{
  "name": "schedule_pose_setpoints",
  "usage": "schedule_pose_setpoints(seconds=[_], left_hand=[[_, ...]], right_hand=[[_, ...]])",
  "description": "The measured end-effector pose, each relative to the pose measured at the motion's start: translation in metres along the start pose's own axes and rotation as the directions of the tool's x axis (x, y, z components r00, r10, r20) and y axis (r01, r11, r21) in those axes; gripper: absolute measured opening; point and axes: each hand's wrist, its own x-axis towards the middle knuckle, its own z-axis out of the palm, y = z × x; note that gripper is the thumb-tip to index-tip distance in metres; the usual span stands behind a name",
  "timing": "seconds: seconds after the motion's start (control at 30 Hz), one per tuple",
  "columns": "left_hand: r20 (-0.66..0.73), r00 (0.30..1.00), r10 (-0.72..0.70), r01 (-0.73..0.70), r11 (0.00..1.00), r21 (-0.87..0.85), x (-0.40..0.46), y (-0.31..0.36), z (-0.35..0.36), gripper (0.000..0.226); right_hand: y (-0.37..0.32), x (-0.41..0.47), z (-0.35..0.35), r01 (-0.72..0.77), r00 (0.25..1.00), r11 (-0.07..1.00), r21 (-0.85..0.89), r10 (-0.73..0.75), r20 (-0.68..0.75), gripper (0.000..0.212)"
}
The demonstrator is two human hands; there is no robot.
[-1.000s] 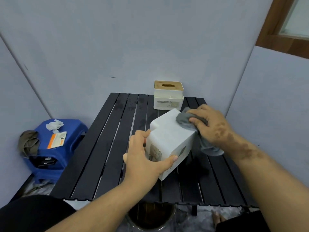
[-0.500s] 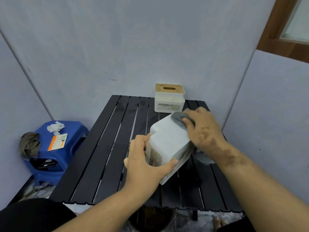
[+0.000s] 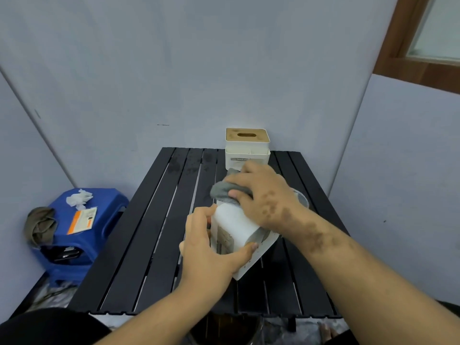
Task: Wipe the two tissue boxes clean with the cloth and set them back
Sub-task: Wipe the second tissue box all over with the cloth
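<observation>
My left hand (image 3: 206,250) grips a white tissue box (image 3: 236,227) tipped on its side above the middle of the black slatted table (image 3: 154,245). Its near end faces me, with thumb and fingers wrapped round it. My right hand (image 3: 263,195) holds a grey cloth (image 3: 221,191) and presses it onto the box's far upper side. A second white tissue box (image 3: 247,148) with a wooden slotted lid stands upright at the table's far edge, just behind my right hand.
A blue plastic stool (image 3: 82,232) stands left of the table, carrying crumpled tissue, an orange-and-white card and a brownish rag. Grey walls close in behind and to the right. A dark bucket (image 3: 224,329) sits under the table's near edge.
My right hand has swept the cloth leftward across the top of the held box. The box has tipped a little more, and the view has shifted slightly.
</observation>
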Motion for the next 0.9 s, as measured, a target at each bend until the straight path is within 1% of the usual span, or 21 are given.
schedule_pose_setpoints(seconds=[0.03,0.13,0.2,0.23,0.27,0.3,0.33,0.37,0.43,0.47,0.5,0.6,0.67,0.73,0.83,0.9], left_hand=[[0.003,1.000,0.003,-0.003,1.000,0.007,0.000,0.000,-0.001,0.070],[0.004,1.000,0.004,-0.004,0.999,0.032,0.001,-0.001,-0.002,0.072],[0.005,1.000,0.002,-0.002,0.999,0.040,0.001,-0.002,-0.002,0.072],[0.008,1.000,0.004,-0.005,0.999,0.043,0.002,-0.002,-0.003,0.072],[0.010,1.000,0.009,-0.009,0.999,0.044,0.002,-0.002,-0.003,0.072],[0.009,1.000,0.015,-0.015,0.999,0.043,0.002,-0.002,-0.003,0.072],[0.009,1.000,0.020,-0.021,0.999,0.039,0.002,-0.001,-0.003,0.071],[0.009,1.000,0.023,-0.024,0.999,0.030,0.002,-0.001,-0.003,0.070],[0.013,1.000,0.022,-0.022,1.000,0.009,0.001,0.000,-0.003,0.069],[0.015,1.000,0.019,-0.019,1.000,0.006,0.001,-0.001,-0.003,0.069],[0.018,1.000,0.014,-0.015,1.000,0.010,0.001,0.000,-0.003,0.069],[0.017,1.000,-0.001,0.000,0.999,0.034,0.001,0.001,-0.003,0.071],[0.020,1.000,-0.005,0.004,0.999,0.044,0.002,0.001,-0.003,0.071],[0.029,1.000,-0.009,0.007,0.999,0.054,0.003,0.000,-0.005,0.071],[0.040,0.999,-0.008,0.005,0.998,0.059,0.004,-0.002,-0.009,0.073],[0.037,0.999,-0.003,0.001,0.999,0.051,0.005,-0.002,-0.012,0.074]], right_hand=[[0.004,0.001,-0.003,-0.014,1.000,0.999,0.030,0.014,0.012,0.022],[0.033,0.007,-0.011,-0.189,0.979,0.973,0.129,0.197,-0.051,0.023],[0.046,0.006,-0.013,-0.252,0.958,0.939,0.234,0.276,-0.074,0.026],[0.048,0.004,-0.013,-0.267,0.955,0.933,0.241,0.290,-0.068,0.026],[0.046,0.002,-0.013,-0.284,0.953,0.939,0.195,0.299,-0.052,0.026],[0.039,-0.002,-0.013,-0.297,0.953,0.949,0.104,0.302,-0.035,0.026],[0.028,-0.006,-0.012,-0.276,0.961,0.961,0.003,0.276,-0.023,0.026],[0.014,-0.009,-0.010,-0.210,0.978,0.975,-0.073,0.210,-0.011,0.026],[-0.011,-0.013,-0.004,-0.058,0.998,0.993,-0.101,0.059,0.012,0.026],[-0.016,-0.012,-0.002,-0.041,0.999,0.995,-0.091,0.043,0.019,0.025],[-0.014,-0.008,-0.003,-0.075,0.997,0.995,-0.072,0.077,0.021,0.024],[0.011,0.004,-0.009,-0.285,0.958,0.958,-0.032,0.283,-0.042,0.025],[0.025,0.006,-0.010,-0.359,0.930,0.933,0.026,0.360,-0.071,0.028],[0.031,0.004,-0.007,-0.354,0.931,0.934,0.053,0.357,-0.073,0.030],[0.018,-0.010,-0.009,-0.314,0.948,0.948,-0.060,0.310,-0.070,0.027],[0.005,-0.023,-0.009,-0.197,0.980,0.978,-0.072,0.193,-0.056,0.027]])
